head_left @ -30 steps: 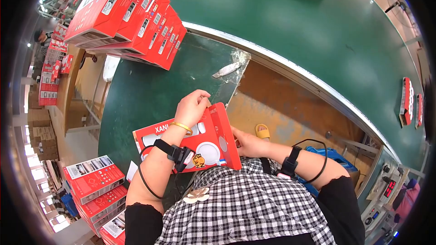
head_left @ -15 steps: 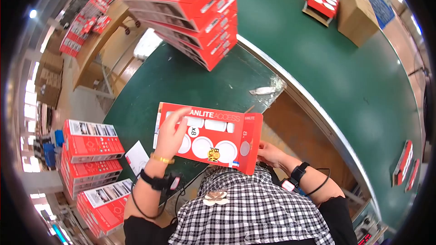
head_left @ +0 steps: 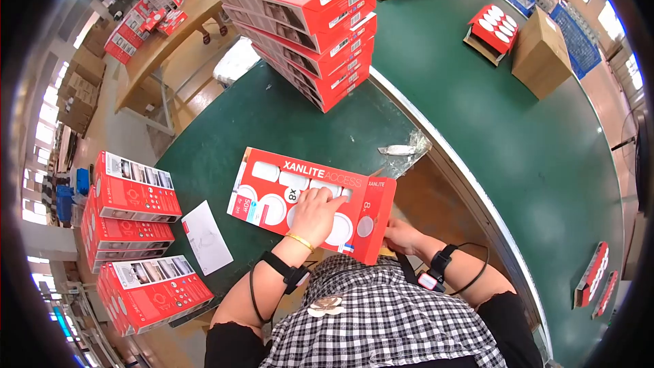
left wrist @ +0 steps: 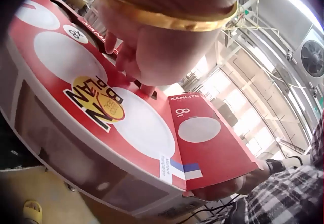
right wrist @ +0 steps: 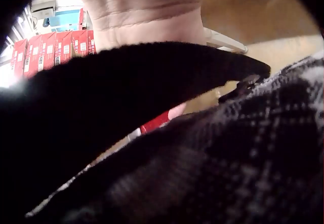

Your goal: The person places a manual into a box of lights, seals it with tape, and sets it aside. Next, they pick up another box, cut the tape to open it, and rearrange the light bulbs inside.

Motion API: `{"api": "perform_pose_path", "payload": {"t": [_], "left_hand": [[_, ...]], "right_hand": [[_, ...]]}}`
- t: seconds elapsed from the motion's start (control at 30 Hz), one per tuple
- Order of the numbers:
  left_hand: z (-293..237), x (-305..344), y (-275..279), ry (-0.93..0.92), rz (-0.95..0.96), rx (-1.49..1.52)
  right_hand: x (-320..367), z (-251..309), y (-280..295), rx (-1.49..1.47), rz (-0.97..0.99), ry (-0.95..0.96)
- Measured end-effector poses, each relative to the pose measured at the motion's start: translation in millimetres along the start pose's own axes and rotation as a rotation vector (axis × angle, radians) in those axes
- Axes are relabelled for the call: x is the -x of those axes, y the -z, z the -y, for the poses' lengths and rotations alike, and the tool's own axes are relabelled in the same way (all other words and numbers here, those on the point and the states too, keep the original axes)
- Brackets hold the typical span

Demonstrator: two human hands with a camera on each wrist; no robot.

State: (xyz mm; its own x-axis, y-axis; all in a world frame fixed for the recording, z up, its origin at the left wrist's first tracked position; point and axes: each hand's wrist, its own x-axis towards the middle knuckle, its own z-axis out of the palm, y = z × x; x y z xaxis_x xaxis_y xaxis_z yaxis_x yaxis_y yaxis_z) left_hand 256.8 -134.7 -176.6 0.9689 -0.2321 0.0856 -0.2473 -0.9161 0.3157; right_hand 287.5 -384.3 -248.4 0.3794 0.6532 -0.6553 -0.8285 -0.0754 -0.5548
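Note:
A red XANLITE carton (head_left: 269, 189) with round white cut-outs and a "BON PLAN" sticker (left wrist: 96, 102) lies tilted in front of the apron, near the table's edge. Across its front panel rests my left hand (head_left: 317, 218), fingers reaching to the upper windows. The end flap (head_left: 375, 221) stands out at the carton's right side. Just behind that flap is my right hand (head_left: 403, 236), its fingertips mostly hidden by the carton. The right wrist view is largely blocked by dark cloth and shows only the wrist and a bit of red card.
A tall stack of red cartons (head_left: 306, 27) stands at the table's far end. More cartons (head_left: 136, 187) are piled at left beside a white leaflet (head_left: 206, 237). A clear plastic scrap (head_left: 398, 150) lies at the table corner. Across the gap, a green bench (head_left: 477, 129) bears a brown box (head_left: 543, 54).
My left hand moved from the carton's top edge to its left part, then rightward onto the front panel. The right hand stays by the flap. The head view has swung, showing more of the bench.

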Motion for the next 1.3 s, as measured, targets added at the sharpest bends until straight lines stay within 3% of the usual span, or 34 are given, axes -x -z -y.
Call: {"api": "perform_pose_path", "payload": {"t": [0.2,0.27,0.37,0.67,0.73,0.8,0.87,0.9,0.97,1.03,1.07,1.13,1.2,1.27,1.3], "left_hand": [[2.3,-0.4,-7.6,0.09,0.029,0.014],[9.8,3.3,-10.2,0.12,0.002,0.146],[7.4,-4.1,1.1,0.072,0.096,0.099],[2.1,-6.5,-4.1,0.091,0.105,0.044],[-17.2,-0.7,6.2,0.074,0.118,0.053],[-56.7,8.8,10.4,0.132,-0.021,0.23],[-98.7,19.9,11.0,0.171,0.116,0.25],[-111.4,24.4,3.8,0.166,0.072,0.138],[-121.0,30.5,-0.9,0.172,0.031,0.025],[-116.7,33.7,7.1,0.477,0.12,0.413],[-117.9,38.5,17.8,0.482,0.022,0.311],[-102.5,55.6,23.1,0.551,-0.152,0.401],[-100.6,58.9,36.2,0.661,-0.28,0.759],[-105.4,58.5,42.7,0.704,-0.225,0.629],[-109.9,57.0,34.8,0.621,-0.153,0.478]], "right_hand": [[-10.7,-7.9,11.0,-0.011,0.02,0.012],[-8.6,-5.1,8.9,-0.038,0.044,0.003],[-11.3,-9.2,8.6,-0.057,0.013,0.031],[-8.7,-1.3,13.1,0.001,-0.028,-0.016],[-14.2,-2.5,15.2,-0.022,-0.041,0.033],[-15.9,1.8,16.7,-0.038,-0.055,0.088],[-13.8,7.5,13.8,0.013,-0.052,0.118],[-13.2,7.7,12.1,0.012,-0.045,0.116],[-11.2,5.9,10.1,0.105,-0.092,0.213],[-5.7,8.4,13.5,0.111,-0.118,0.233],[-2.1,9.1,14.7,0.114,-0.147,0.256],[8.4,15.0,17.4,0.24,-0.204,0.307],[16.8,20.4,15.9,0.884,-0.538,1.017],[19.2,24.6,8.0,0.88,-0.45,1.045],[15.1,24.3,3.8,0.787,-0.362,0.965]]}}
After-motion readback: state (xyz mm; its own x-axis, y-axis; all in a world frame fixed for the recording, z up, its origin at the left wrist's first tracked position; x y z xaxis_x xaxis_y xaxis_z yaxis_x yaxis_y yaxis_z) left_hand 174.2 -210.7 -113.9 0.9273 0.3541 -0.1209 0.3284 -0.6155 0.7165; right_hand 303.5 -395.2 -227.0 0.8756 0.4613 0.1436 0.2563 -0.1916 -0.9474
